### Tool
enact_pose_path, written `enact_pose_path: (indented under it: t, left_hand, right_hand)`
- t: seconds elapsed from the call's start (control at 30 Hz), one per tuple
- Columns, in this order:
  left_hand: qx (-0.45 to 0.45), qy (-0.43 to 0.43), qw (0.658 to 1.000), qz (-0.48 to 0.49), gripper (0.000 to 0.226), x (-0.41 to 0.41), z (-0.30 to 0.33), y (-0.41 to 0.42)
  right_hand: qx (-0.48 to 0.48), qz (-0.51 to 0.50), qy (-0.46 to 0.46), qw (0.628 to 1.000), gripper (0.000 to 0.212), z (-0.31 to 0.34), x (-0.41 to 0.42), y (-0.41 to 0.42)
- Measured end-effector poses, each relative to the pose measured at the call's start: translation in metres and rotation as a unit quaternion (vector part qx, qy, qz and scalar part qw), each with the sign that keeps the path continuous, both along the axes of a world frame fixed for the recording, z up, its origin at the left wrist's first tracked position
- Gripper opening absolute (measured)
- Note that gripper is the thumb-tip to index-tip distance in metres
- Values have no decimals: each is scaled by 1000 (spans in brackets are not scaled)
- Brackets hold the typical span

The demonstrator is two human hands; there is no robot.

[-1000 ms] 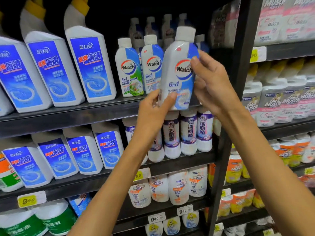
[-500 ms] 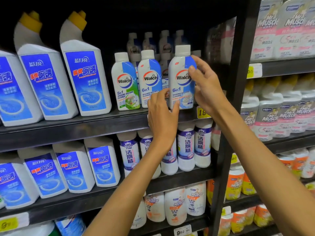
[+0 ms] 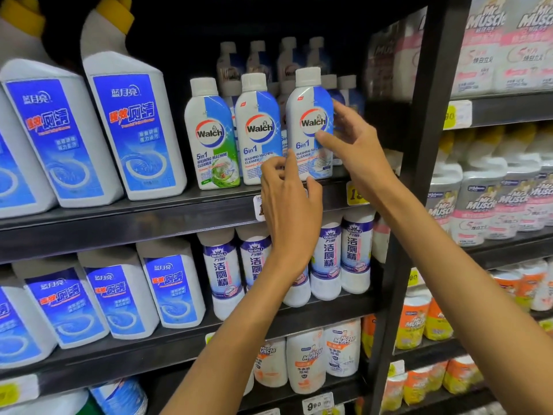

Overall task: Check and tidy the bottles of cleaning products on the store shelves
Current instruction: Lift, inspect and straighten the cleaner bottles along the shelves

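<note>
Since the earlier frame, the bottle (image 3: 309,127) had been lowered from mid-air and stood on the shelf (image 3: 149,218), beside its twin (image 3: 258,130). It was grasped loosely by the right hand (image 3: 356,151), thumb across the label, fingers behind. Its base was touched by the fingertips of the left hand (image 3: 288,205), partly curled, with nothing clenched. Being set close to the shelf edge, it could probably be tipped forward, or the twin nudged, if either grip were withdrawn carelessly.

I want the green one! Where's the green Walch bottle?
Head view: the green Walch bottle stands left of two blue Walch bottles, right of the big toilet-cleaner bottles.
</note>
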State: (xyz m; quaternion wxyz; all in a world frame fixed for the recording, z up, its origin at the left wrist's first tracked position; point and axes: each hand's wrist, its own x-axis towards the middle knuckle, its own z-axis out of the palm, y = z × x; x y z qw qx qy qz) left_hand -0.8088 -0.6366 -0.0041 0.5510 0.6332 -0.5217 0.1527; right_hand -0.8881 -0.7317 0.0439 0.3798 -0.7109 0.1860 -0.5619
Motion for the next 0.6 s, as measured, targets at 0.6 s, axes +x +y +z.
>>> enact_pose_path:
  t: [0.6]
  left_hand:
    - [-41,64,994,-75,31,2,6,13]
  right_hand:
    - [8,-58,41,997,45,-6,-5,12]
